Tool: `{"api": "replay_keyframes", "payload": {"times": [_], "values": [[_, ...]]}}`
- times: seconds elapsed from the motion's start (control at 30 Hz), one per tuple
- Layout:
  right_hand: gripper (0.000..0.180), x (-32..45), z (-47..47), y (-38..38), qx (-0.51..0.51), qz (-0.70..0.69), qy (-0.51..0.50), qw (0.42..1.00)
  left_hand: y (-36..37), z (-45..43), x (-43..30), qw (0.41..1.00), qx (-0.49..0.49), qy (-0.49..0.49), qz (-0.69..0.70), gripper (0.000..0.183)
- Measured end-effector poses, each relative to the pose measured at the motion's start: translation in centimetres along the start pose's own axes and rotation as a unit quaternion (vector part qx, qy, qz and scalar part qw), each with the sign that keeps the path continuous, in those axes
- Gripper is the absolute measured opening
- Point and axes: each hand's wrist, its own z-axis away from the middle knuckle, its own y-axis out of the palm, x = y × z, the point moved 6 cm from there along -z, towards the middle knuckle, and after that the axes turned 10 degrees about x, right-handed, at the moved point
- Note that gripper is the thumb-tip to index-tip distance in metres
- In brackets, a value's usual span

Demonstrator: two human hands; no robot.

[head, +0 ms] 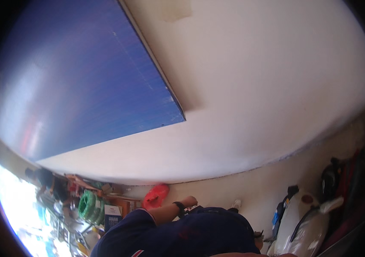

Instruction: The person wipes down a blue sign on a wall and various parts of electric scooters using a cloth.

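My left hand (189,201) is held low in front of my dark navy shirt (198,231), a black band (180,208) around its wrist. The fingers are mostly turned away, and I cannot make out whether they hold anything. At the right side of my body shows a small part of my right hand (259,241), beside a thin dark item. My torso hides the rest of it. A red plastic item (156,196) lies on the floor beyond my left forearm.
A large blue panel (99,80) juts across the pale wall (259,80). Green coils (87,205), a box bearing writing (112,213) and mixed goods crowd the left, near a bright opening (12,205). A white motor scooter (301,228) stands at right. A shoe (236,204) shows on the floor.
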Motion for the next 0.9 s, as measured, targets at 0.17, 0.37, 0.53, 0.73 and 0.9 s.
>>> {"api": "replay_keyframes", "payload": {"times": [0.17, 0.37, 0.53, 0.73, 0.9], "values": [[0.039, 14.6, -11.0, -16.3, -0.209, -0.065, -0.069, 0.973, -0.4, -0.6, -3.5, 0.950, -0.204, 0.234, -0.018, 0.021], [0.048, 39.2, -18.5, -25.2, -0.135, -0.233, -0.290, 0.918, 6.1, 1.7, 6.0, 0.985, -0.137, -0.043, 0.096, 0.020], [0.049, 56.9, -14.1, -18.5, -0.061, -0.251, -0.339, 0.905, 14.7, 6.9, 14.1, 0.967, -0.138, -0.101, 0.189, 0.013], [0.067, 71.8, -1.3, -8.4, 0.058, -0.324, -0.493, 0.805, 23.8, 10.3, 17.4, 0.731, -0.189, -0.217, 0.619, 0.017], [0.089, 80.7, 7.7, -4.4, 0.010, -0.311, -0.617, 0.723, 22.5, 10.0, 16.6, 0.957, -0.202, -0.008, 0.209, 0.015]]}}
